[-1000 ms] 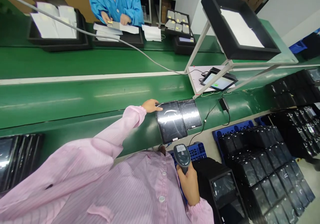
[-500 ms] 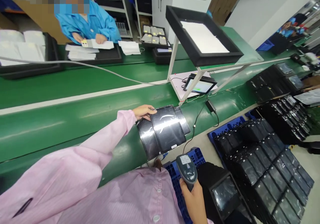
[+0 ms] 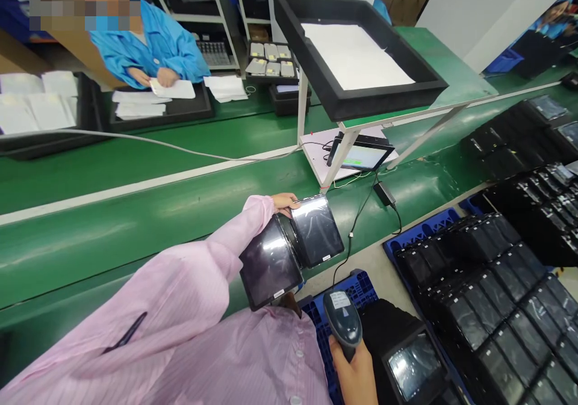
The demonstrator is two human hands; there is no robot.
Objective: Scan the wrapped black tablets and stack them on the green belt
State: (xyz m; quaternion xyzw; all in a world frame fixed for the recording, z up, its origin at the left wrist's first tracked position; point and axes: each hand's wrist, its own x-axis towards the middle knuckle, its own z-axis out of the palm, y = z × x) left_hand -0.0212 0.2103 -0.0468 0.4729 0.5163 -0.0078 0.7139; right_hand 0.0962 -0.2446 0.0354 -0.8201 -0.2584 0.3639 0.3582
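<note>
My left hand [image 3: 285, 203] is closed on the upper left corner of a dark glossy tablet-like panel [image 3: 318, 231] in clear film, which has a small white label at its lower edge. A second such panel [image 3: 271, 265] lies on the green bench just left of it, partly under my sleeve. In my right hand [image 3: 354, 366] is a dark grey barcode scanner [image 3: 343, 321], gripped by its handle, with a white label on top. Its cable runs up past the bench edge.
A tilted tablet screen [image 3: 360, 155] stands under a metal stand [image 3: 345, 152] carrying a black foam tray [image 3: 383, 101]. Panels fill blue pallets [image 3: 415, 230] at right. Across the green bench [image 3: 189, 206], a person in blue handles white pieces.
My left hand has moved right with a panel, off the other one, so the two now lie side by side. The scanner stays in my right hand, slightly lower. The view has shifted a little.
</note>
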